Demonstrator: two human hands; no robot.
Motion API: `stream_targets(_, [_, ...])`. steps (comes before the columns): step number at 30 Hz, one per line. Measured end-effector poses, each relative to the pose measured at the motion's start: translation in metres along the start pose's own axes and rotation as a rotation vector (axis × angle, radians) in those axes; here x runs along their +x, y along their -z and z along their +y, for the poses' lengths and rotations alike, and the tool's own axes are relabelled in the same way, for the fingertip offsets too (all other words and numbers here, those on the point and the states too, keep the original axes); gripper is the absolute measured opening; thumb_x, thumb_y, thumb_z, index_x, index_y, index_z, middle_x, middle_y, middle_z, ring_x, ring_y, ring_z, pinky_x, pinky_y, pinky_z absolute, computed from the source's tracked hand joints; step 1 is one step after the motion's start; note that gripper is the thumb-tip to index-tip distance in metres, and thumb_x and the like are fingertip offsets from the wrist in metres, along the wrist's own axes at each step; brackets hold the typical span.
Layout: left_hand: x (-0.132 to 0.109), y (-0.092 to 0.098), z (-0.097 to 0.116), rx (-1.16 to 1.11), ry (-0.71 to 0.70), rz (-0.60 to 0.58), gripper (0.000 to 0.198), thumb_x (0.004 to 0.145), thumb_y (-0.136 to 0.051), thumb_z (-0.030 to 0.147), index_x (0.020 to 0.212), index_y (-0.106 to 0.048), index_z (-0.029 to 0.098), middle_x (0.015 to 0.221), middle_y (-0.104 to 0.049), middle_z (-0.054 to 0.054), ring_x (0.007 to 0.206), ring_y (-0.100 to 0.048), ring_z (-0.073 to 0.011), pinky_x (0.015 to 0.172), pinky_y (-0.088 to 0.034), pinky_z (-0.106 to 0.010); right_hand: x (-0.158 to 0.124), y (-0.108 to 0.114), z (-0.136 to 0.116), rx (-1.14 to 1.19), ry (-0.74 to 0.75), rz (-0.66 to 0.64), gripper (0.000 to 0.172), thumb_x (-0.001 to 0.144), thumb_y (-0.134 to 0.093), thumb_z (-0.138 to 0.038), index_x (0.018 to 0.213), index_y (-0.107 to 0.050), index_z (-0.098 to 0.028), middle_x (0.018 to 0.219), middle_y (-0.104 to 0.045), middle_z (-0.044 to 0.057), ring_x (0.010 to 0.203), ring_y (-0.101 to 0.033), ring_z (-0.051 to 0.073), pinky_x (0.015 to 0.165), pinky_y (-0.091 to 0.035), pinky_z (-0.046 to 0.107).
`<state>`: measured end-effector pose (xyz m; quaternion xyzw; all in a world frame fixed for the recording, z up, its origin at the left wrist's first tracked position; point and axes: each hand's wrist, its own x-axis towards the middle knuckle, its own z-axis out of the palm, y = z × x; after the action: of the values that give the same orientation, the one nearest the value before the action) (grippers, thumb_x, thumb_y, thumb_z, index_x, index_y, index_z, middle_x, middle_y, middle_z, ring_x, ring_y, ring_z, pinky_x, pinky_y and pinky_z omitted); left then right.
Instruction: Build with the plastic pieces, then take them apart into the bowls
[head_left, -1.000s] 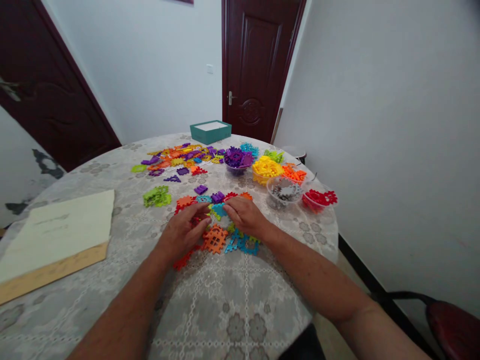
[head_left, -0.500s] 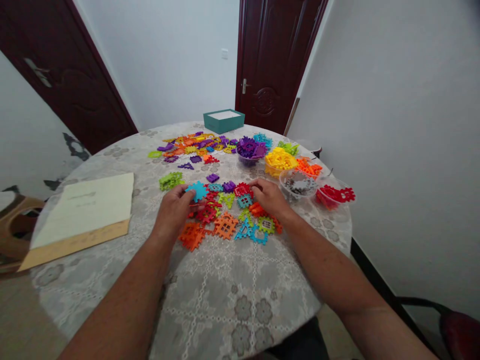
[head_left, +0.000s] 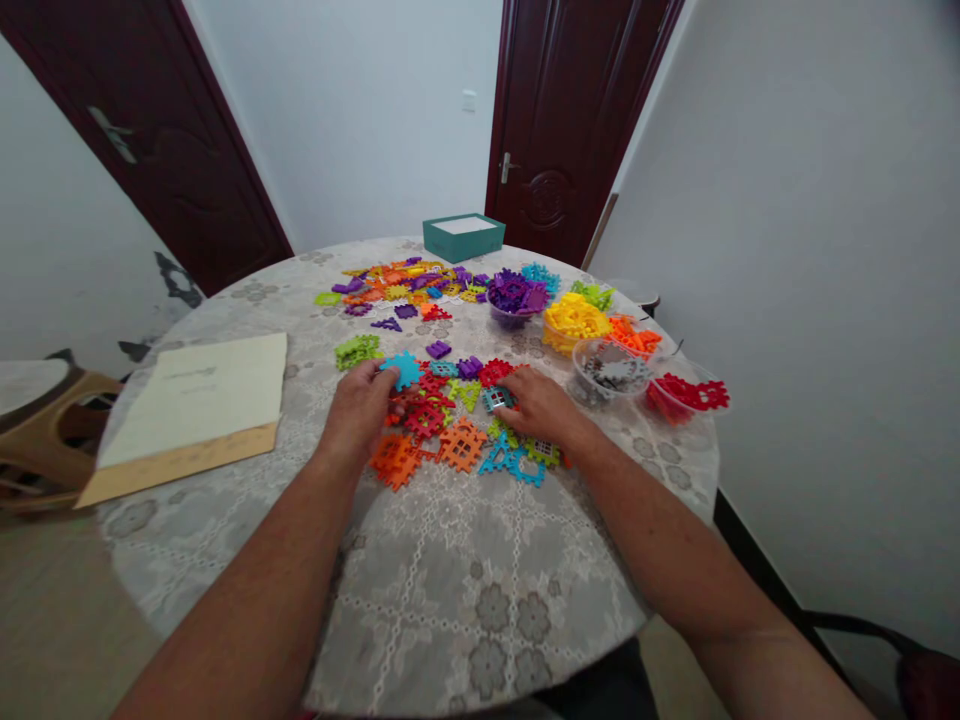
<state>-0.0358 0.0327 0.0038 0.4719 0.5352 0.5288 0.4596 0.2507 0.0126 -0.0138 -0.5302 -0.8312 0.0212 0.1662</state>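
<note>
In the head view my left hand [head_left: 358, 405] is closed on a light blue notched building tile [head_left: 403, 370], thumb on its edge. My right hand [head_left: 536, 402] has its thumb and fingers around a teal window tile [head_left: 496, 399], at the right of the near pile. A red tile [head_left: 496, 373] lies just beyond those fingertips. Between the hands are red tiles [head_left: 425, 416], a lime triangular frame [head_left: 466, 394] and an orange window tile [head_left: 461, 445]. Blue frames [head_left: 527, 467] lie in front. Some pieces under both hands are hidden.
Clear bowls of purple [head_left: 517, 294], yellow [head_left: 576, 320], grey [head_left: 611, 369] and red pieces [head_left: 690, 393] line the right side. Mixed pieces [head_left: 412, 283] spread farther back, before a green box [head_left: 463, 238]. A paper-covered board [head_left: 202, 395] lies at left.
My right hand has shifted from the red tile down to the teal window tile. My left hand keeps the light blue tile. The whole view has swung slightly left.
</note>
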Motion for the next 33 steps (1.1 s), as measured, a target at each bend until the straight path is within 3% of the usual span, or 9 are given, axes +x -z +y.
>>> stream_targets(7, [-0.004,-0.002,0.002,-0.043,0.010,-0.012,0.031,0.086,-0.066,0.029,0.115,-0.067,0.017,0.092,-0.070,-0.004,0.074,-0.072,-0.0172,0.056,-0.060,-0.025,0.002,-0.005,0.001,0.189,0.022,0.071,0.046,0.088,-0.071,-0.017,0.133,-0.065,-0.022,0.120,-0.066,0.012,0.111,-0.061,0.026,0.101,-0.049,0.040])
stream_targets(12, [-0.011,-0.006,0.010,-0.077,0.079,-0.098,0.038,0.085,-0.065,0.020,0.123,-0.066,0.015,0.096,-0.072,-0.007,0.072,-0.074,-0.0170,0.058,-0.064,-0.027,0.004,-0.006,-0.008,0.339,-0.009,0.265,0.045,0.092,-0.059,-0.013,0.135,-0.063,-0.021,0.113,-0.068,0.008,0.103,-0.063,0.022,0.096,-0.049,0.034])
stream_targets(16, [-0.020,-0.009,0.017,-0.080,0.143,-0.268,0.045,0.086,-0.066,0.018,0.131,-0.067,0.015,0.098,-0.075,-0.010,0.076,-0.076,-0.0197,0.056,-0.063,-0.025,0.004,0.000,-0.021,0.406,0.010,0.406,0.025,0.091,-0.060,-0.014,0.114,-0.068,-0.021,0.096,-0.067,0.004,0.086,-0.061,0.019,0.084,-0.050,0.031])
stream_targets(19, [-0.027,-0.013,0.020,-0.081,0.200,-0.365,0.047,0.085,-0.068,0.017,0.132,-0.067,0.014,0.098,-0.076,-0.012,0.076,-0.077,-0.0203,0.056,-0.062,-0.025,0.003,0.002,-0.031,0.419,0.127,0.463,0.018,0.091,-0.060,-0.010,0.103,-0.067,-0.022,0.097,-0.066,0.005,0.091,-0.062,0.021,0.086,-0.050,0.033])
stream_targets(27, [-0.035,-0.025,0.009,-0.258,0.274,-0.504,0.039,0.086,-0.076,0.023,0.124,-0.071,0.015,0.107,-0.075,-0.013,0.083,-0.075,-0.0198,0.065,-0.067,-0.031,0.003,-0.009,-0.046,0.366,0.370,0.307,0.026,0.098,-0.053,-0.009,0.116,-0.066,-0.024,0.114,-0.063,0.009,0.108,-0.061,0.022,0.095,-0.053,0.038])
stream_targets(30, [-0.032,-0.024,0.007,-0.240,0.250,-0.487,0.040,0.084,-0.077,0.020,0.124,-0.072,0.016,0.105,-0.075,-0.012,0.078,-0.074,-0.0182,0.062,-0.066,-0.029,0.003,0.007,-0.039,0.347,0.411,0.241,0.034,0.095,-0.054,-0.006,0.123,-0.065,-0.024,0.123,-0.063,0.010,0.116,-0.060,0.023,0.100,-0.052,0.041])
stream_targets(33, [-0.026,-0.022,0.007,-0.240,0.229,-0.384,0.040,0.084,-0.073,0.016,0.124,-0.071,0.017,0.099,-0.074,-0.010,0.075,-0.075,-0.0187,0.059,-0.065,-0.027,-0.005,0.039,-0.029,0.274,0.288,0.100,0.032,0.092,-0.059,-0.007,0.118,-0.068,-0.023,0.117,-0.068,0.008,0.111,-0.062,0.023,0.097,-0.050,0.040])
